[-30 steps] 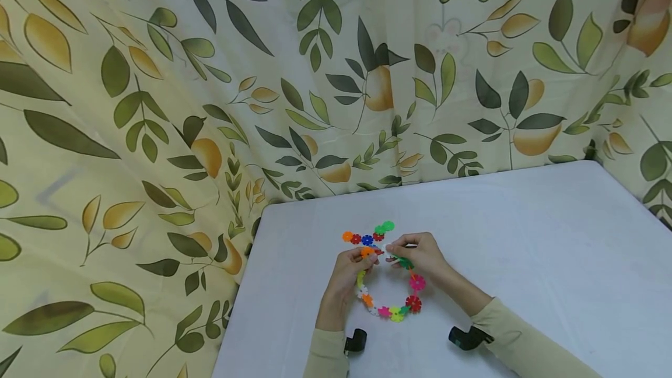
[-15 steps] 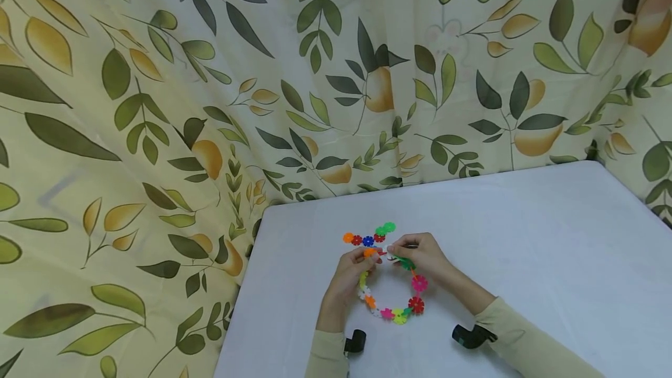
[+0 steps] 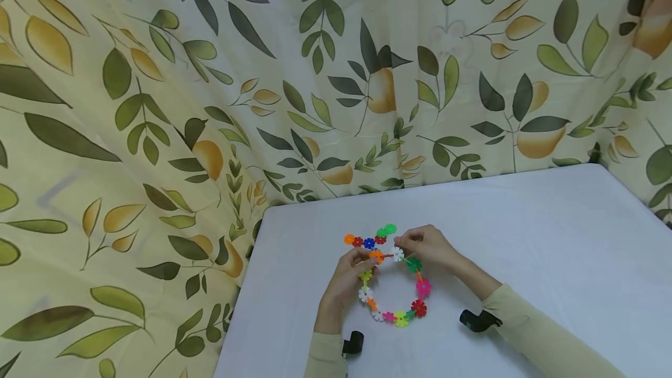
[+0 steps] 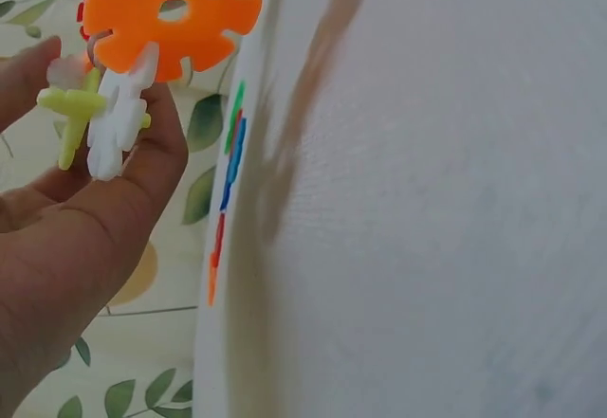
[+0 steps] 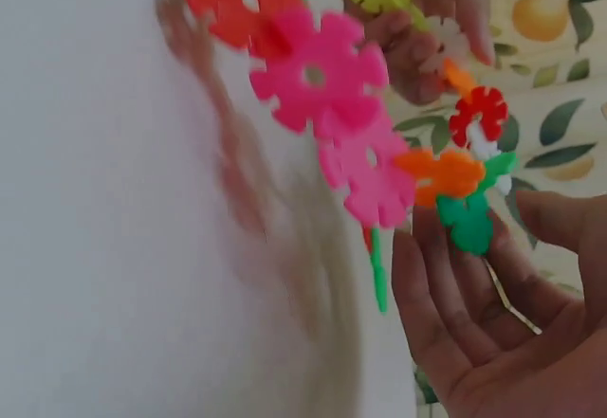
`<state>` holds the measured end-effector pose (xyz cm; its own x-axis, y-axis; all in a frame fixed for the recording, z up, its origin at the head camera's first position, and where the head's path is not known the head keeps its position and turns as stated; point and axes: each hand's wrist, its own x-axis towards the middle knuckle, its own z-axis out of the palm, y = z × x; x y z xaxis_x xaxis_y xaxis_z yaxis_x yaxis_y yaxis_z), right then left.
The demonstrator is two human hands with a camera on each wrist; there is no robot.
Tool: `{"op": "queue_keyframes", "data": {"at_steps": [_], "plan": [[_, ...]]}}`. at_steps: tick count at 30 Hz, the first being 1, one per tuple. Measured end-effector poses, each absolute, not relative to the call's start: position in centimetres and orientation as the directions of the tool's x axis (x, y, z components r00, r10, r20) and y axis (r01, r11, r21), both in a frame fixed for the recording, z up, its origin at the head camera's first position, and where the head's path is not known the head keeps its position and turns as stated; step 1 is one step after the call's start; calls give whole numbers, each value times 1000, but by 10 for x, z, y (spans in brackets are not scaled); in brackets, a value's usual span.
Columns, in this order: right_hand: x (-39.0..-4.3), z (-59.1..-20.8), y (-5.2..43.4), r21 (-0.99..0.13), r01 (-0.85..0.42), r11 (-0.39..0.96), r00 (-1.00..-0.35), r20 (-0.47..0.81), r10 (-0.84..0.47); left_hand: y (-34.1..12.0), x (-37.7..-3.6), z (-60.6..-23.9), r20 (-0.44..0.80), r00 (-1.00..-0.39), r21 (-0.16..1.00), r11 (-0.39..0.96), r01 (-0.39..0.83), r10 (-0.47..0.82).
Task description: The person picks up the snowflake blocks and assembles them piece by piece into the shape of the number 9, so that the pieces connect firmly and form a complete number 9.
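Observation:
A ring of colourful plastic snowflake discs [image 3: 420,307] sits on the white table [image 3: 525,238] between my hands. My left hand [image 3: 369,259] pinches the ring's top left at an orange disc [image 3: 375,256]. In the left wrist view that orange disc [image 4: 171,15] and a white disc [image 4: 116,124] sit against my fingers [image 4: 142,181]. My right hand [image 3: 403,245] pinches the top right by a white disc [image 3: 399,254]. The right wrist view shows pink discs [image 5: 318,77], a green disc [image 5: 469,219] and my palm [image 5: 493,342].
A short loose chain of orange, red, blue and green discs [image 3: 368,239] lies just behind the ring. A leaf-patterned curtain [image 3: 315,74] hangs behind and left of the table. Black wrist mounts [image 3: 353,343] [image 3: 478,321] show on both sleeves.
My right hand has moved up and slightly right, and a white disc now shows at the ring's top. The ring looks rounder. The loose chain has not moved.

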<state>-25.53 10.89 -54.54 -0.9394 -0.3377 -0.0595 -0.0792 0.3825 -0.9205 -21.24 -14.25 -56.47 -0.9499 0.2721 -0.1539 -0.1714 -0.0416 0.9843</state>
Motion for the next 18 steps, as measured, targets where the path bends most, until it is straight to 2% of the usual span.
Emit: {"op": "queue_keyframes", "data": {"at_steps": [5, 11, 18], "plan": [[-281, -549, 102, -873, -100, 477, -952, -56, -301, -143, -212, -568, -160, -954, 987, 40, -155, 254], [-311, -557, 95, -706, -240, 667, -932, -25, -362, -140, -212, -570, -153, -948, 987, 99, -130, 279], [-326, -563, 92, -597, -303, 743, -925, -2, -379, -139, -212, -564, -135, -944, 990, 90, -113, 302]]}}
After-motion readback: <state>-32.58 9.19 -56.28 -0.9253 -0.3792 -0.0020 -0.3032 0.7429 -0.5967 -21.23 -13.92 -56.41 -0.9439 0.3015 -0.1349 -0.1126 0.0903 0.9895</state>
